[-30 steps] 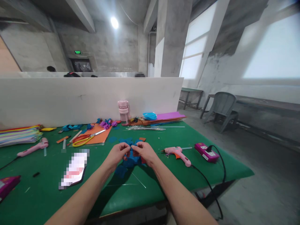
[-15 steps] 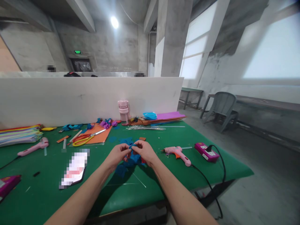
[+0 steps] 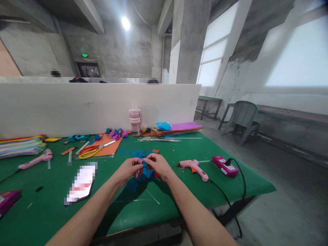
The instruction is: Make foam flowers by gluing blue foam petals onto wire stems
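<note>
"Firstly, state what occupies the left of the worktop (image 3: 51, 191)."

"A purple box (image 3: 9, 202) at the edge of view, a bundle of strips (image 3: 22, 147) farther back, and a pink glue gun (image 3: 36, 161) between them. Next comes a phone (image 3: 82, 184), lying flat. Beyond it, scissors (image 3: 91, 152) rest partly on an orange sheet (image 3: 110, 147)."

"And the left hand (image 3: 130, 169)?"

"Fingers closed, pinching a small piece (image 3: 142, 159), purple where it shows. The fingers hide most of it."

"Location of that piece?"

"Between the two hands, above blue scraps (image 3: 146, 175) on the worktop. A pink flask (image 3: 135, 119) stands well behind, near the white partition (image 3: 102, 102)."

"Condition of the right hand (image 3: 157, 165)?"

"Fingers likewise closed on the piece, facing the left ones."

"Remaining items to the right?"

"A second glue gun (image 3: 196, 168) on its side, near the right hand, then a second purple box (image 3: 225, 167) with a black plug (image 3: 229, 162) in it. A grey chair (image 3: 243, 114) stands well apart, beyond the worktop."
</note>
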A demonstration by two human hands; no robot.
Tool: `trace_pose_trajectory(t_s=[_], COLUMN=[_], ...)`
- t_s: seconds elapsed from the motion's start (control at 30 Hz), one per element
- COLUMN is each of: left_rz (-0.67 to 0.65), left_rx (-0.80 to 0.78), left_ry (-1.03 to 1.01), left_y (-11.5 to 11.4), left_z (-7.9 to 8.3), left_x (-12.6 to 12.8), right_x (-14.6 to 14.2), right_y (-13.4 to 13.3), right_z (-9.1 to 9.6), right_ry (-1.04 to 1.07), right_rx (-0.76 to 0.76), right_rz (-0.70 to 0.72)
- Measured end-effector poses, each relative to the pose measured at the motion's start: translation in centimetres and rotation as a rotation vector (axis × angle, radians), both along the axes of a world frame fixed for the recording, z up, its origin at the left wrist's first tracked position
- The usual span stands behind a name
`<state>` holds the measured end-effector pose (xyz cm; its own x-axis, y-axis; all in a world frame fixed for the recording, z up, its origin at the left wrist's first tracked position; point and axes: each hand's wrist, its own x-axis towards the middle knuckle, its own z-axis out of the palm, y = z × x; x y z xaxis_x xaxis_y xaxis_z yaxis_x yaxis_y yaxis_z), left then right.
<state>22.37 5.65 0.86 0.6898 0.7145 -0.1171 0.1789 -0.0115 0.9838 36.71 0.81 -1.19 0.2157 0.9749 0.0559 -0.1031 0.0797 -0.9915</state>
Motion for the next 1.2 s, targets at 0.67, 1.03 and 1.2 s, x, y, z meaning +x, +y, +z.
trace_pose_trajectory(t_s=[0.67, 1.03, 1.2], left_rz=[0.13, 0.051, 0.075], left_rx=[0.634, 0.911, 0.9], left_ry=[0.539, 0.634, 0.582], left_y=[6.5, 6.4, 5.5], left_z=[0.4, 0.7, 1.2], left_x=[-3.5, -1.5, -2.2], right_x=[2.6, 4.4, 4.6], right_y=[-0.3, -0.6, -1.0], right_z=[-1.0, -1.1, -1.0], right_ry=[-1.0, -1.006, -0.988], right_rx=[-0.07, -0.105, -0.072], right_rz=[-0.039, -0.007, -0.037])
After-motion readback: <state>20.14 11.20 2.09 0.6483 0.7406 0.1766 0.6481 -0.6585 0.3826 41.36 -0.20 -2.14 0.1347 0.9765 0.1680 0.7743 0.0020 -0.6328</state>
